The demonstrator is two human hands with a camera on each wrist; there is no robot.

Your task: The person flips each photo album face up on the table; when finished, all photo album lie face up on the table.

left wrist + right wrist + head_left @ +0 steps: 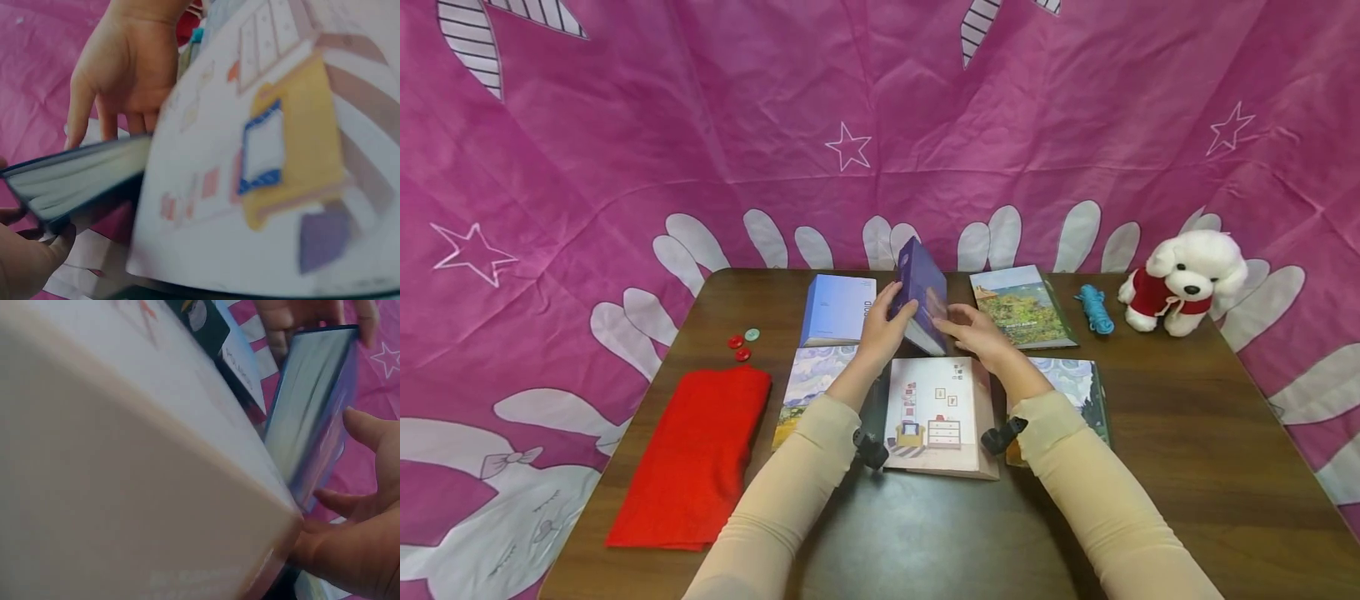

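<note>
A thick dark blue-purple book (pixel 922 292) stands tilted on edge at the back middle of the table. My left hand (pixel 882 329) grips it from the left; in the left wrist view its thumb (pixel 60 245) is at the book's lower corner. Against the cover on the right rest the spread fingers of my right hand (pixel 981 335), also visible in the right wrist view. Below both hands lies a thick white book (pixel 934 417) with a furniture drawing on its cover. The white book fills much of both wrist views.
Flanking the hands are a light blue book (pixel 838 308), a garden-cover book (pixel 1022 307) and two painting-cover books (pixel 812 379) (pixel 1078 387). At left lie a red cloth (pixel 688 458) and buttons (pixel 742 354); at right, blue yarn (pixel 1095 308) and a plush dog (pixel 1183 283).
</note>
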